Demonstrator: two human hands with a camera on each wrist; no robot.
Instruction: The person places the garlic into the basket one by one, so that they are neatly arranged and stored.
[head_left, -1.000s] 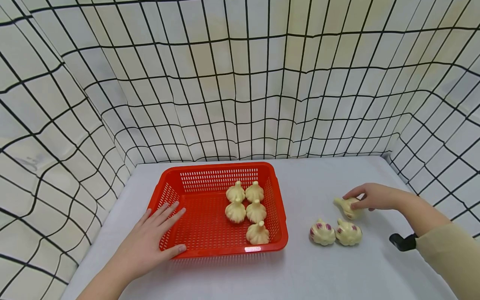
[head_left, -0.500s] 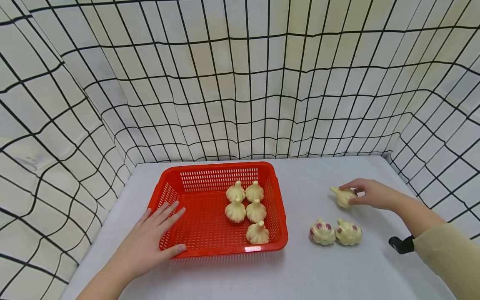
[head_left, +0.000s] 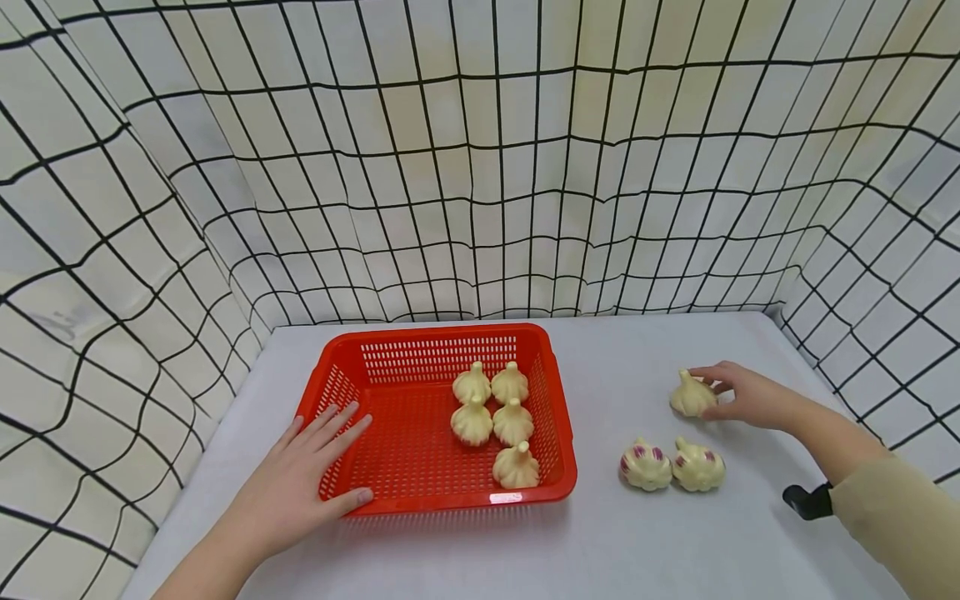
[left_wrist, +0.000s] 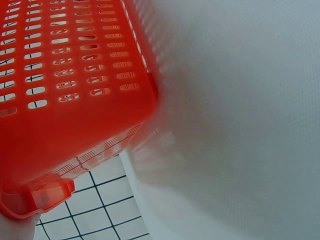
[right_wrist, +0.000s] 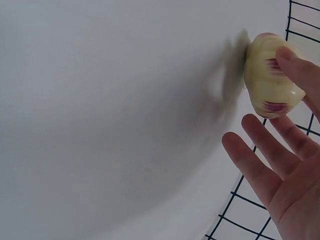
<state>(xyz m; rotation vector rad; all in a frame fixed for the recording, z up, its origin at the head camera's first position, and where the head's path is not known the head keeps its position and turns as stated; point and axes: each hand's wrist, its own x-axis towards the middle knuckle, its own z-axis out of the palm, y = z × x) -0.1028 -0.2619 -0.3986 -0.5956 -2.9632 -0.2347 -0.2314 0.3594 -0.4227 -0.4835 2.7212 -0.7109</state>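
Observation:
My right hand (head_left: 746, 396) pinches a garlic bulb (head_left: 690, 397) at the right of the table, its stem pointing up in the head view. In the right wrist view the thumb (right_wrist: 297, 70) presses the side of this cream, purple-streaked bulb, and other fingers stretch out below it. My left hand (head_left: 296, 483) rests with spread fingers over the left end of a red plastic basket (head_left: 450, 502), its thumb along the front rim. Several pale garlic bulbs (head_left: 513, 423) stand in the basket's right half.
Two purple-marked garlic bulbs (head_left: 672, 465) lie side by side on the white table (head_left: 600, 542), nearer than my right hand. Black netting (head_left: 525, 208) over white cloth walls the table at the back and sides. The basket's slotted wall (left_wrist: 60, 60) fills the left wrist view's upper left.
The garlic bulb in my right hand has turned from lying with its stem to the left to standing stem-up. My right hand has shifted slightly; my left hand stays put.

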